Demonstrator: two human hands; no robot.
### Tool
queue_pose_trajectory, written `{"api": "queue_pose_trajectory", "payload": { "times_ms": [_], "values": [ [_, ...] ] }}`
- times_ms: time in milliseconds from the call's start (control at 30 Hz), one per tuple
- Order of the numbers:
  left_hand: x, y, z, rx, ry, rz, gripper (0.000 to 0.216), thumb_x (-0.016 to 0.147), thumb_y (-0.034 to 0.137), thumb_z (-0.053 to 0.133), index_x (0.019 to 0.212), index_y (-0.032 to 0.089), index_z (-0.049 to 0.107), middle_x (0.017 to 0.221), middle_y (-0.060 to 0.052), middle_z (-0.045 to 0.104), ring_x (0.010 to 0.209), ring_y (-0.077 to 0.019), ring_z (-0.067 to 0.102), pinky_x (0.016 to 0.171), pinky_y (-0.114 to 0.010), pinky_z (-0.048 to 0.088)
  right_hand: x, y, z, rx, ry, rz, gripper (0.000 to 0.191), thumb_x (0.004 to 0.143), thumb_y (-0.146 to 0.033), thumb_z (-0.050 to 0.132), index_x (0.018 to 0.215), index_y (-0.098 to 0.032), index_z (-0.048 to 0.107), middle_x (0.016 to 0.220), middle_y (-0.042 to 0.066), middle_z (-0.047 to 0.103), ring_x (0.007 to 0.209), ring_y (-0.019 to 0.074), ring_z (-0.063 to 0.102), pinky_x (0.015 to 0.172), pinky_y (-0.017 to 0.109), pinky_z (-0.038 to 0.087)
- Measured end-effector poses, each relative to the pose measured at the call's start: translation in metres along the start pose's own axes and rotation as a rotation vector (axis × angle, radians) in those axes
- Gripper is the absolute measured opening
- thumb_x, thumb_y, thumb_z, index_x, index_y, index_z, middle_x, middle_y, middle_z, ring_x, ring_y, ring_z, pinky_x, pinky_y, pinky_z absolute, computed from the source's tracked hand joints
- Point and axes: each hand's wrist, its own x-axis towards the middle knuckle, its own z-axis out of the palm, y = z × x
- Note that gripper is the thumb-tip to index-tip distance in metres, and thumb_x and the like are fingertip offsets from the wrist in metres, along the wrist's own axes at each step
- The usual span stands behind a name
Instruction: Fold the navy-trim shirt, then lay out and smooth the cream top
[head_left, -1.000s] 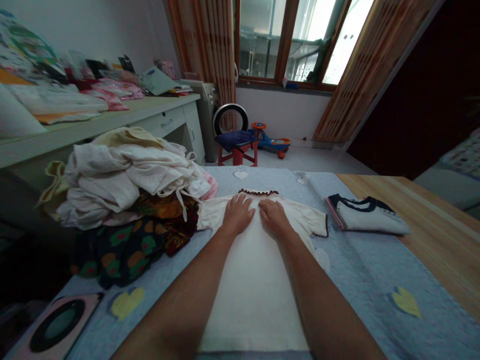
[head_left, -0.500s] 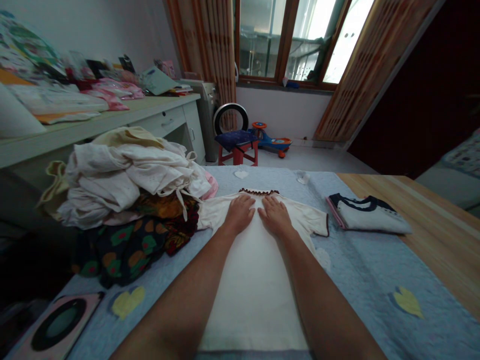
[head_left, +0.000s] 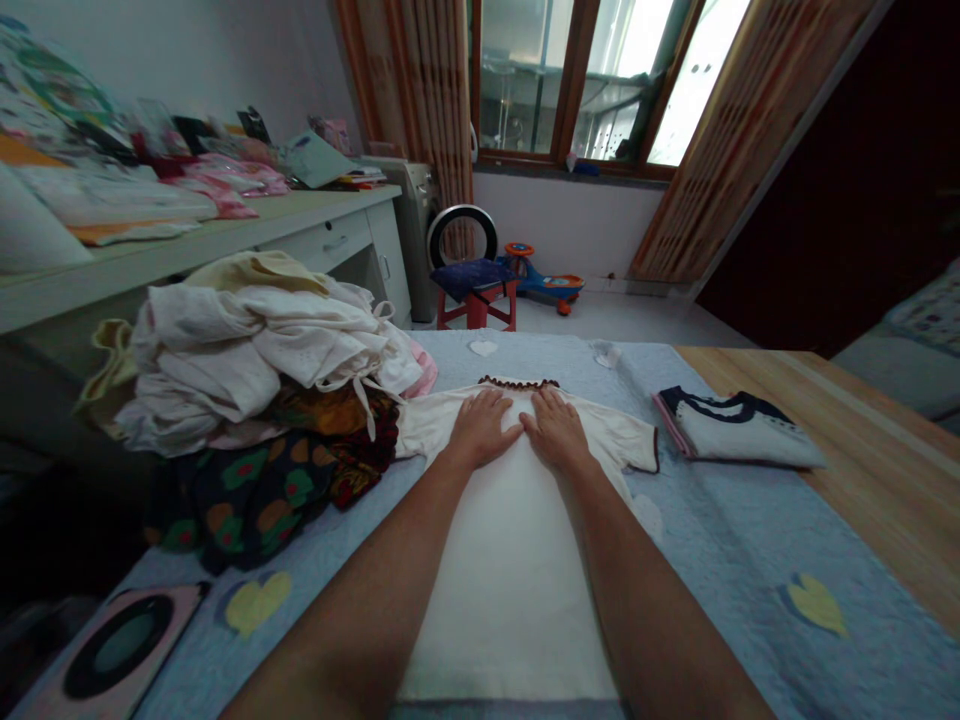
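Observation:
A cream short-sleeved top (head_left: 510, 580) with a dark frilled collar lies spread flat on the blue quilted cloth (head_left: 720, 560) in front of me. My left hand (head_left: 481, 428) and my right hand (head_left: 556, 430) rest side by side on its chest, just below the collar. Both lie flat with the fingers stretched out, thumbs nearly touching, and neither holds anything. My forearms run down over the garment toward the bottom edge of the view.
A heap of unfolded clothes (head_left: 255, 390) sits to the left, white ones on top of dark flowered ones. A folded white-and-navy garment (head_left: 739, 428) lies to the right, by the bare wooden tabletop (head_left: 870, 450). A pink-framed round object (head_left: 120, 650) is near left. A cluttered desk (head_left: 187, 240) stands beyond.
Both hands have slid a little farther up the top toward the collar and drawn closer together; the garment stays flat.

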Motion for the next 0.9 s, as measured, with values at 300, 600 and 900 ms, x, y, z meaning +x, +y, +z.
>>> {"api": "queue_pose_trajectory", "payload": {
  "times_ms": [300, 600, 900],
  "values": [
    [0.001, 0.0, 0.003, 0.043, -0.065, -0.06, 0.055, 0.094, 0.057, 0.04, 0.139, 0.026, 0.045, 0.154, -0.006, 0.038, 0.144, -0.0259, 0.028, 0.117, -0.049, 0.023, 0.002, 0.005, 0.0, -0.001, 0.029, 0.025, 0.058, 0.099, -0.046, 0.033, 0.148, -0.014, 0.034, 0.159, 0.011, 0.029, 0.147, 0.0222, 0.021, 0.116, 0.04, 0.019],
    [0.0, 0.003, 0.0, 0.067, -0.104, -0.154, 0.058, 0.096, 0.056, 0.035, 0.145, 0.026, 0.039, 0.159, -0.006, 0.031, 0.147, -0.0254, 0.021, 0.118, -0.049, 0.019, 0.004, 0.012, 0.003, -0.02, 0.01, 0.114, 0.065, 0.098, -0.048, 0.033, 0.152, -0.012, 0.027, 0.16, 0.013, 0.023, 0.147, 0.0238, 0.021, 0.117, 0.043, 0.018],
    [-0.001, 0.005, -0.003, 0.07, -0.133, -0.219, 0.065, 0.094, 0.062, 0.031, 0.149, 0.028, 0.036, 0.162, -0.003, 0.023, 0.149, -0.0306, 0.015, 0.118, -0.052, 0.017, 0.001, 0.011, 0.001, -0.026, 0.068, 0.123, 0.062, 0.097, -0.045, 0.038, 0.149, -0.011, 0.033, 0.157, 0.015, 0.03, 0.144, 0.0251, 0.028, 0.115, 0.04, 0.021]
  ]
}}
